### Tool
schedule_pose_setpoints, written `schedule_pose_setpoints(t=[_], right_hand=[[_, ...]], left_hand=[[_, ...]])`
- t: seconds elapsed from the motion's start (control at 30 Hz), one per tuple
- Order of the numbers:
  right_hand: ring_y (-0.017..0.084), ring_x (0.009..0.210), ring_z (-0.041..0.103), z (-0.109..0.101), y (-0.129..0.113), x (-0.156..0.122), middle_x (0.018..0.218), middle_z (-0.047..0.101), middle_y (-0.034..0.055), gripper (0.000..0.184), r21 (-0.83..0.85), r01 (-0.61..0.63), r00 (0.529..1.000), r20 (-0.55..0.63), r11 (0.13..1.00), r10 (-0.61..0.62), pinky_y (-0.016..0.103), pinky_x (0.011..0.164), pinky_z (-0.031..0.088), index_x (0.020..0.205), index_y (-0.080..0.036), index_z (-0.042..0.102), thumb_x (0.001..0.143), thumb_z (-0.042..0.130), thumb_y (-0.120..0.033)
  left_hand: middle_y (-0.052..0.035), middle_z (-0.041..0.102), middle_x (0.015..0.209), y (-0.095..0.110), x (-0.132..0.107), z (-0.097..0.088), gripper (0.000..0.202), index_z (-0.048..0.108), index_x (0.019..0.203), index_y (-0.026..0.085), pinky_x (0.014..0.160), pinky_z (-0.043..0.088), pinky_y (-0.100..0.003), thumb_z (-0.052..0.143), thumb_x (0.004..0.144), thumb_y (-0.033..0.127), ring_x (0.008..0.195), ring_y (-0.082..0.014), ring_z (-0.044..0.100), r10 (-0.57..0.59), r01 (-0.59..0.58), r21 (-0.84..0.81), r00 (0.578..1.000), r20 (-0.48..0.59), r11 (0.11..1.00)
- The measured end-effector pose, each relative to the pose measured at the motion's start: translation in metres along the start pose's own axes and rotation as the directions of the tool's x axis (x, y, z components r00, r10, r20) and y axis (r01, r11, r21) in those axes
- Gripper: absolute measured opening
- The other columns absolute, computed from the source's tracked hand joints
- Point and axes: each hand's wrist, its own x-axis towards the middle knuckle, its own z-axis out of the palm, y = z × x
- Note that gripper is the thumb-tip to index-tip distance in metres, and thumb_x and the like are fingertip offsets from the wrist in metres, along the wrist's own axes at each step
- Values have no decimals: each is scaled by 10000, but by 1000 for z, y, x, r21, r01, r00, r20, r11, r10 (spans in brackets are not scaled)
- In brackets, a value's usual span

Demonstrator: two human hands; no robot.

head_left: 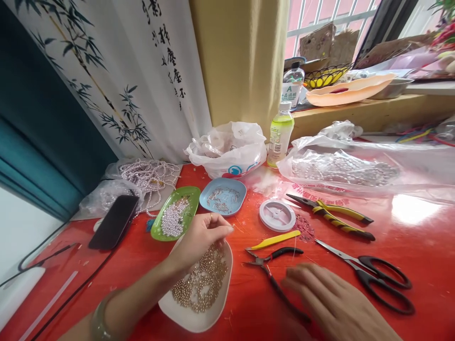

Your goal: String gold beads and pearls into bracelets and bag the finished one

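My left hand (pixel 204 234) hovers over a white tray (pixel 194 324) of gold beads (pixel 202 284). Its thumb and forefinger are pinched together; whatever is between them is too small to make out. Low on the right, my right hand (pixel 330 296) is smeared by motion, with its fingertips pointing left beside black-handled pliers (pixel 261 260). Whether it holds anything is unclear. A fine thread-like line (pixel 295 246) shows just above its fingers. Behind my left hand are a green tray (pixel 194 196) with pale lilac beads (pixel 174 218) and a blue tray (pixel 234 185) with small metal pins (pixel 220 199).
Yellow tweezers (pixel 275 240), a white spool (pixel 277 215), yellow-black pliers (pixel 334 215) and scissors (pixel 369 274) lie to the right. A phone (pixel 114 222) and bead strands (pixel 145 173) lie left. Behind stand a plastic bag (pixel 231 151), a drink bottle (pixel 280 137) and bagged beads (pixel 344 168).
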Motion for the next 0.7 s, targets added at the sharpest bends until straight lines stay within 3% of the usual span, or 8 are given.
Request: schedule_pose_setpoints(t=[0.07, 0.13, 0.23, 0.4, 0.6, 0.7], right_hand=[[301, 875, 598, 9, -1, -4, 972, 646, 179, 456, -133, -101, 995, 9, 986, 103, 402, 664, 509, 1011, -108, 578, 762, 469, -474], [327, 932, 576, 16, -2, -4, 1048, 616, 204, 601, -189, -94, 994, 37, 978, 103, 417, 674, 521, 1045, -84, 579, 692, 510, -567], [321, 927, 583, 22, -1, -3, 1039, 627, 196, 592, -236, -56, 995, 69, 970, 74, 404, 662, 537, 1031, -87, 602, 679, 535, -557], [340, 887, 601, 28, 3, -4, 1014, 628, 234, 642, -315, -63, 997, 19, 947, 73, 421, 638, 547, 1021, -35, 609, 671, 531, -568], [305, 797, 626, 28, 4, -6, 914, 663, 198, 391, -247, -103, 991, 52, 964, 119, 416, 636, 538, 954, -85, 635, 659, 542, -324], [302, 765, 625, 22, 8, -12, 874, 666, 180, 340, -190, -112, 992, 37, 975, 121, 399, 609, 533, 906, -123, 646, 646, 524, -305]], left_hand=[[32, 473, 555, 0, -1, 1, 117, 551, 633, 135, 490, 327, -196, 591, 679, 234, 488, -61, 404, -6, 6, 0, 1000, 0, 1000], [33, 473, 550, 0, -2, 2, 124, 550, 643, 137, 479, 328, -197, 597, 677, 247, 479, -64, 406, -17, 17, -5, 1000, 1, 1000], [34, 477, 538, 0, -2, 3, 134, 542, 643, 138, 476, 339, -202, 599, 674, 255, 467, -67, 418, -24, 25, -14, 1000, 6, 1000], [39, 477, 534, -1, -2, 3, 128, 540, 636, 139, 489, 335, -202, 600, 675, 246, 471, -63, 416, -17, 17, -20, 1000, 12, 1000], [36, 469, 554, 0, -4, 4, 124, 538, 634, 135, 508, 328, -205, 597, 683, 233, 490, -63, 405, 2, -1, -28, 1000, 12, 1000], [35, 460, 560, 1, -4, 5, 129, 534, 634, 137, 510, 325, -206, 598, 680, 239, 497, -68, 403, 19, -19, -21, 1000, -5, 1000]])
